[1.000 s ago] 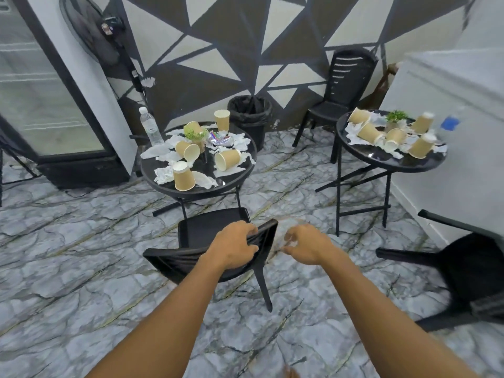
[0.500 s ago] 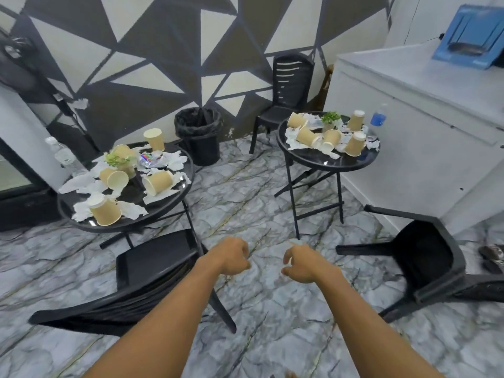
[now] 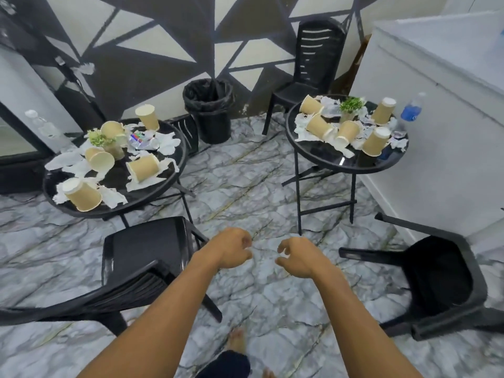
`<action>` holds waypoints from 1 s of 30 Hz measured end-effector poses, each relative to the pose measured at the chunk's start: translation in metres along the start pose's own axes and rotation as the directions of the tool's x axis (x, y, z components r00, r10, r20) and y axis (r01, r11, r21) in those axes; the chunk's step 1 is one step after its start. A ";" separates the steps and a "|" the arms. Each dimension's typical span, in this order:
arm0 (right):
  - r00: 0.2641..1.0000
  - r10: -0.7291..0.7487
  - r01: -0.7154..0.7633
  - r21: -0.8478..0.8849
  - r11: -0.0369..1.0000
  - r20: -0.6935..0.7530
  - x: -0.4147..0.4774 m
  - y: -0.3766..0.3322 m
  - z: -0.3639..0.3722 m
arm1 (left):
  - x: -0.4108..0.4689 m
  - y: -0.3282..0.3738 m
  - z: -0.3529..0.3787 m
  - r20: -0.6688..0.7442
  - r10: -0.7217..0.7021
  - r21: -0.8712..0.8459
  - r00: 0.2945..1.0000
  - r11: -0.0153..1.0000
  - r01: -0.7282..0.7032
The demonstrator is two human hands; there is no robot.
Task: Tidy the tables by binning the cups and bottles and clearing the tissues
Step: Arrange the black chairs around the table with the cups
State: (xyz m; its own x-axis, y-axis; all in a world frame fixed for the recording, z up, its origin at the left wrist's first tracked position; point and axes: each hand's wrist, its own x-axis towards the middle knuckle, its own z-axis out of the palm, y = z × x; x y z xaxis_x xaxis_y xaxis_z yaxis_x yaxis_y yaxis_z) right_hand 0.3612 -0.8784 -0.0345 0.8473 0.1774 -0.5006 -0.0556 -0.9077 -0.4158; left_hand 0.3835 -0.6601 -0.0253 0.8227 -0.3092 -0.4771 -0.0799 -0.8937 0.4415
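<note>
Two round tables (image 3: pixel 152 199) carry tipped paper cups (image 3: pixel 81 195) and crumpled tissues (image 3: pixel 163 139), a bottle (image 3: pixel 409 113) at the right one's far edge; the bin (image 3: pixel 210 110) stands between them by the wall. Left hand (image 3: pixel 231 251) fisted, empty; right hand (image 3: pixel 298 257) loosely curled, empty; both over bare floor, apart from the tables.

- Left hand (image 3: pixel 231 252), curled, and right hand (image 3: pixel 300 257), loosely curled, hang empty at 6 o'clock.
- Left table (image 3: pixel 117 175) holds cups (image 3: pixel 143 167) and tissues (image 3: pixel 166 141), 10 o'clock.
- Right table (image 3: pixel 327 154), 2 o'clock.
- Bin (image 3: pixel 208 105), 12 o'clock.
</note>
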 end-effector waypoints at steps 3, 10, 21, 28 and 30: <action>1.000 -0.026 0.026 -0.012 1.000 0.000 0.035 -0.002 -0.019 | 0.035 -0.002 -0.018 -0.018 -0.011 -0.028 1.000 1.000 0.011; 0.999 -0.044 0.043 -0.049 0.998 -0.017 0.137 -0.007 -0.083 | 0.154 -0.014 -0.071 -0.041 -0.006 -0.055 0.999 0.998 0.004; 0.996 -0.092 0.092 0.031 0.995 -0.022 0.303 -0.015 -0.184 | 0.293 -0.034 -0.172 -0.035 -0.089 -0.077 0.995 0.993 0.086; 0.985 -0.168 0.171 -0.065 0.983 0.042 0.449 -0.025 -0.258 | 0.387 -0.071 -0.249 -0.068 -0.249 -0.077 0.966 0.967 0.244; 0.979 -0.183 0.191 -0.109 0.975 0.086 0.482 -0.034 -0.279 | 0.405 -0.077 -0.274 -0.070 -0.294 -0.093 0.953 0.953 0.288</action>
State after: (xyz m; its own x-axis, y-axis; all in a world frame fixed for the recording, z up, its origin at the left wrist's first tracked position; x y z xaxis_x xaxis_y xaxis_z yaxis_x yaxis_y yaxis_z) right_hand 0.9184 -0.8676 -0.0498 0.7944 0.3723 -0.4799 0.1652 -0.8928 -0.4191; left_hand 0.8774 -0.6272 -0.0441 0.8472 -0.0088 -0.5312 0.2128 -0.9106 0.3544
